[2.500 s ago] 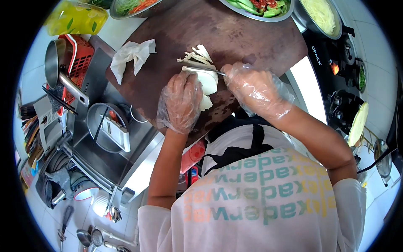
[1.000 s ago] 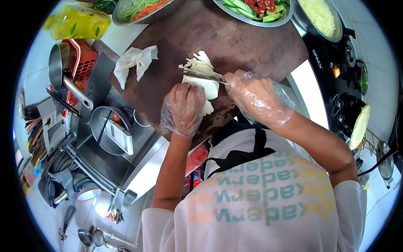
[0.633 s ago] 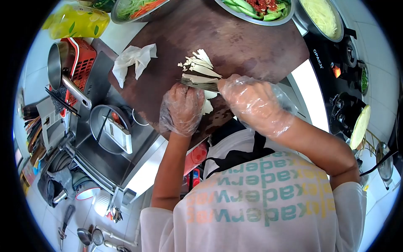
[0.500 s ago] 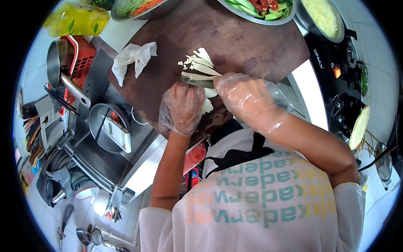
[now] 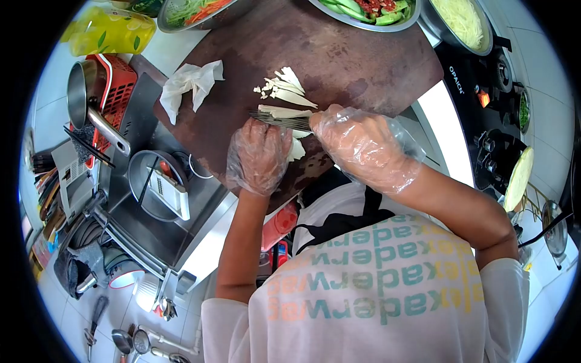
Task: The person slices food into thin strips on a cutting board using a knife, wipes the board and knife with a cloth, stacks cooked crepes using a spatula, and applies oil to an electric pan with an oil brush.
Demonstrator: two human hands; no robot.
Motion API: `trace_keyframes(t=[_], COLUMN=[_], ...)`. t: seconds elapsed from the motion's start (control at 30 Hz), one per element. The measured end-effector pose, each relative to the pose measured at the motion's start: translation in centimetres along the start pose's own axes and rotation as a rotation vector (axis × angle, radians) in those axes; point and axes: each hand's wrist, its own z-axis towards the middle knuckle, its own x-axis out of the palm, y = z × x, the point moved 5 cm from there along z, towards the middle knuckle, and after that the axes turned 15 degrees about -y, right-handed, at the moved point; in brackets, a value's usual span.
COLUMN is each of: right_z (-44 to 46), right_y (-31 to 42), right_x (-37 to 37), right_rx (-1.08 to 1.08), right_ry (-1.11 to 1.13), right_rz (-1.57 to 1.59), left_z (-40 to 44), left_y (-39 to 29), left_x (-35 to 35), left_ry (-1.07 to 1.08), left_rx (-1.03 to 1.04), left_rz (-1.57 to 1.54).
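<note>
My right hand [image 5: 366, 145], in a clear plastic glove, is closed around the handle of a kitchen knife [image 5: 283, 120]. Its blade points left across the brown cutting board [image 5: 387, 69], right beside the fingertips of my left hand [image 5: 259, 156]. That hand is gloved too, its fingers curled and pressed on pale white slices [image 5: 296, 150], partly hidden under hand and blade. A cut strip [image 5: 283, 112] lies along the blade's far side. Beyond it sit more thin pale strips [image 5: 289, 85] and small bits; I cannot tell which food they are.
Crumpled white paper [image 5: 192, 85] lies on the board's left. Bowls of shredded vegetables [image 5: 190, 13], sliced cucumber with red topping [image 5: 366, 17] and pale shreds [image 5: 463, 27] stand at the back. A sink [image 5: 200, 212] is left, a black stove [image 5: 484, 115] right.
The blade has shifted slightly toward me, and a narrow gap shows between it and the cut strip. Both hands keep nearly the same pose; the whole view has moved a little.
</note>
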Motion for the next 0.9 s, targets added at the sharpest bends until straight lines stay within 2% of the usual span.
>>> trace_keyframes(t=[0.17, 0.27, 0.4, 0.5, 0.9], right_z=[0.6, 0.8, 0.2, 0.3, 0.0], right_y=[0.1, 0.4, -1.0, -0.9, 0.5], right_x=[0.0, 1.5, 1.4, 1.1, -0.1], right_rx=[0.025, 0.0, 0.069, 0.018, 0.02], right_ry=[0.047, 0.17, 0.051, -0.003, 0.035], right_rz=[-0.001, -0.111, -0.068, -0.072, -0.041], left_z=[0.4, -0.1, 0.2, 0.2, -0.3], left_y=[-0.1, 0.2, -0.1, -0.2, -0.1], left_x=[0.0, -0.1, -0.4, -0.8, -0.5], left_ry=[0.031, 0.02, 0.006, 0.009, 0.023], left_rx=[-0.029, -0.038, -0.023, -0.007, 0.005], left_rz=[-0.037, -0.021, -0.03, -0.032, -0.005])
